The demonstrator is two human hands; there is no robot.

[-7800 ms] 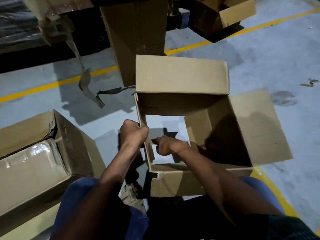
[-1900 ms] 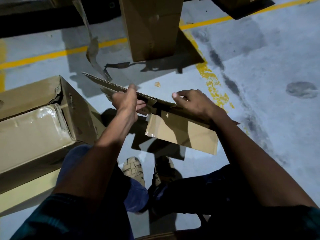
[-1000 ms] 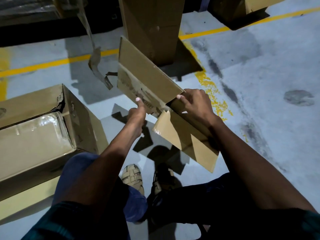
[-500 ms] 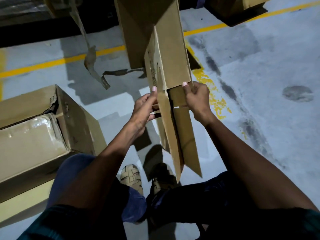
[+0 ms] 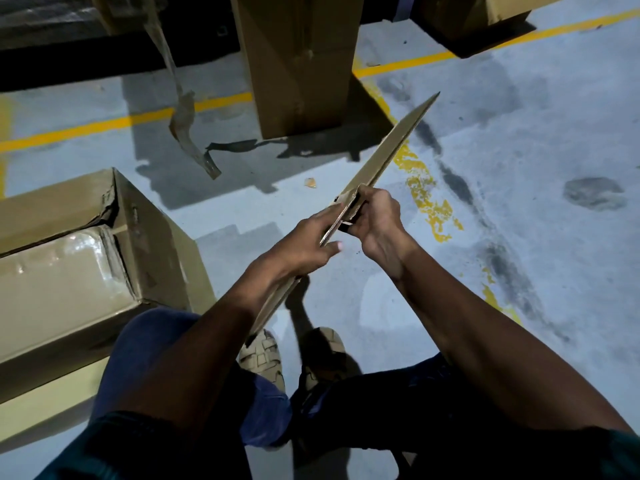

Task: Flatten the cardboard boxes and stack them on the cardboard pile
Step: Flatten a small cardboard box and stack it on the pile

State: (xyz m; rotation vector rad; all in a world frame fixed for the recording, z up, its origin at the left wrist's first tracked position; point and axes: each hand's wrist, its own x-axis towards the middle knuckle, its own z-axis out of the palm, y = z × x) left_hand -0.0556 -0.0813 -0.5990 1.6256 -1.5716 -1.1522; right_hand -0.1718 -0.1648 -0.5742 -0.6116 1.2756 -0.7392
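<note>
Nearest to us, our knees and sandalled feet point(image 5: 261, 355) sit at six o'clock over the grey floor point(image 5: 519, 202). Just beyond them we hold the flattened cardboard box point(image 5: 384, 157) edge-on between both hands, clear of the floor. Our left hand point(image 5: 304, 242) lies along its left face with the thumb hooked over the near edge, so that grip is closed on the board. Our right hand point(image 5: 375, 216) curls round the folded seam from the other side and pinches it; that grip is closed on the board too.

The relation that matters: the board's long axis runs from about seven o'clock, down by our left forearm, up to one o'clock, where its far tip points past the hands. Both hands clamp it near its middle, touching each other's side of the sheet, neither much nearer than the other. We judge the flattening as good as done, with the carry to the cardboard pile next; we cannot tell which stack that pile is.

At nine o'clock a long open carton point(image 5: 79, 265) with plastic-wrapped contents lies beside our left knee. Farther off, at twelve o'clock, a tall upright carton point(image 5: 298, 60) stands on the floor, a loose strip of packing tape point(image 5: 183, 119) dangling at eleven o'clock. Yellow painted lines point(image 5: 104, 124) cross the concrete, and another box point(image 5: 485, 19) sits at one o'clock
</note>
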